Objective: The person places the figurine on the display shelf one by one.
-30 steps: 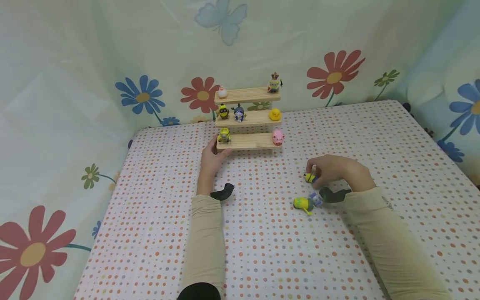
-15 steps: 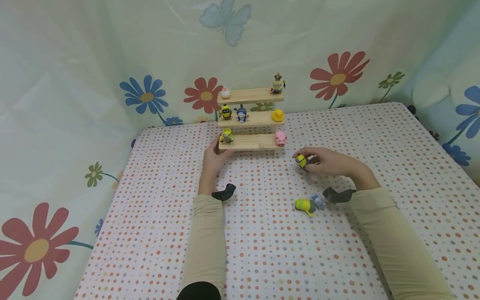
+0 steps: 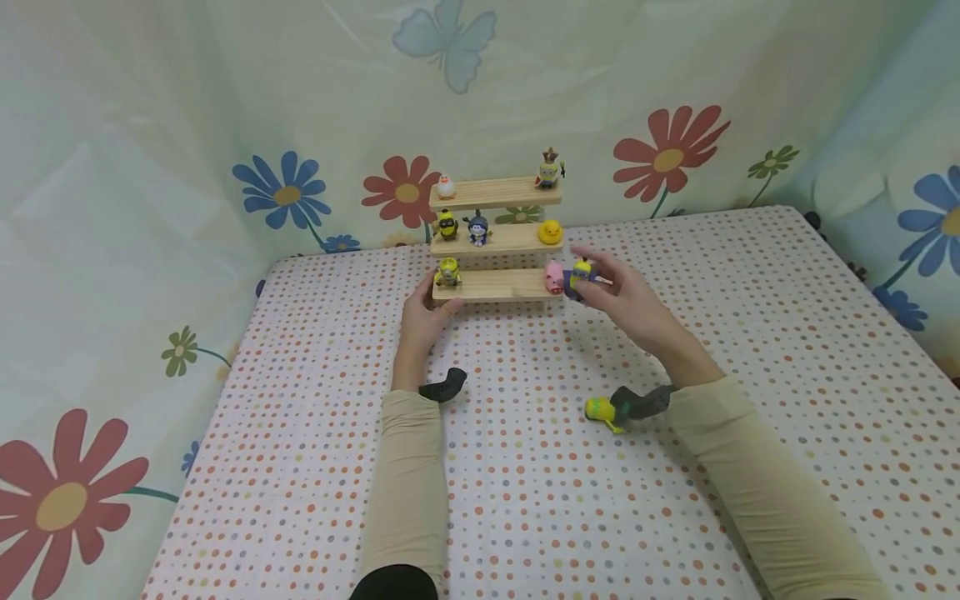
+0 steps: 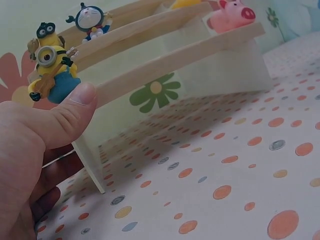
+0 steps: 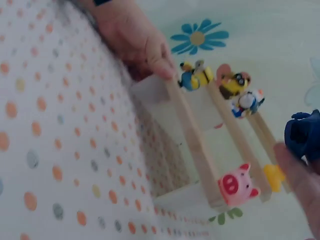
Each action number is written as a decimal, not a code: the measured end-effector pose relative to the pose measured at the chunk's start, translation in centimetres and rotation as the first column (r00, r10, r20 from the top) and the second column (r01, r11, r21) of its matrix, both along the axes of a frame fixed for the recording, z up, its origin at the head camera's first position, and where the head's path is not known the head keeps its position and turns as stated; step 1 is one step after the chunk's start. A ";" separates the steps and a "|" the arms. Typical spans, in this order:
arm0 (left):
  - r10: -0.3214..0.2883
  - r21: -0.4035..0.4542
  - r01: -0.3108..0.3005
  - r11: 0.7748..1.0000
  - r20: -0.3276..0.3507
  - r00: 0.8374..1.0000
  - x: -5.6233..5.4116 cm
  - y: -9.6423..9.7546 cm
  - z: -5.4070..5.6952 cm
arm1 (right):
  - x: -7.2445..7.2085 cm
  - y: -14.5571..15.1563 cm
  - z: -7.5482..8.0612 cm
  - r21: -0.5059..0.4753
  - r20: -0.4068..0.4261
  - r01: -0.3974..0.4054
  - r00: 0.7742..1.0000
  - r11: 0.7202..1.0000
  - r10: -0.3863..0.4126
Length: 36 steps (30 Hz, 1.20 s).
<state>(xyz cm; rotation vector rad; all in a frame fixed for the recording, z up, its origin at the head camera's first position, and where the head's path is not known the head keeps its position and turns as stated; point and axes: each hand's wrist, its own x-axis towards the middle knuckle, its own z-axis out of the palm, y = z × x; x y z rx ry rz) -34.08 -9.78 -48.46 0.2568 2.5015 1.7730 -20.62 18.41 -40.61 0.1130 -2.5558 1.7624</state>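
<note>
My left hand (image 3: pixel 422 323) grips the left end of a three-tier wooden shelf (image 3: pixel 495 285), thumb on the lowest board's front edge. Right above that thumb stands a minion figurine with a guitar (image 4: pixel 56 77). A yellow and blue minion figurine (image 3: pixel 581 272) is pinched between the thumb and fingers of my right hand (image 3: pixel 633 304), close beside the pink pig toy (image 3: pixel 553 277) at the lowest board's right end. In the right wrist view only the held figurine's dark blue part (image 5: pixel 304 134) shows at the right edge.
On the middle board stand a masked minion (image 3: pixel 447 225), a blue-and-white figurine (image 3: pixel 477 229) and a yellow duck (image 3: pixel 551 232). The top board bears a white toy (image 3: pixel 446 186) and a crowned minion (image 3: pixel 549 171). A yellow-green toy (image 3: pixel 598 408) lies on the dotted tablecloth (image 3: pixel 525 483).
My right hand has lifted the minion figurine from the tablecloth and carried it left and away from me to the shelf's right end. My left hand keeps its grip on the shelf.
</note>
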 end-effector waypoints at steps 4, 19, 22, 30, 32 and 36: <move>0.020 0.006 -0.020 1.000 0.001 1.000 -0.2 -0.4 0.0 | -0.5 -1.3 0.5 -0.135 -0.055 -0.024 0.998 0.991 0.017; -0.031 0.039 0.032 0.999 -0.029 0.999 -0.3 -0.1 -0.3 | -5.1 -7.8 1.1 0.251 -0.125 0.144 0.985 0.957 -0.115; -0.033 0.038 0.034 0.999 -0.023 0.999 -0.3 -0.1 -0.3 | -6.7 -9.1 0.6 0.347 -0.159 0.181 0.978 0.920 -0.132; -0.045 0.024 0.045 0.999 -0.004 0.999 -0.3 -0.1 -0.5 | -8.8 -10.4 -1.0 0.395 -0.152 0.210 0.975 0.894 -0.162; -0.052 0.024 0.053 0.998 -0.012 0.999 -0.2 -0.1 -0.4 | -8.9 -10.5 -1.1 0.402 -0.154 0.215 0.974 0.890 -0.165; -0.048 0.030 0.049 0.998 -0.018 0.999 -0.3 -0.3 -0.3 | -9.0 -10.7 -1.0 0.406 -0.161 0.207 0.975 0.890 -0.153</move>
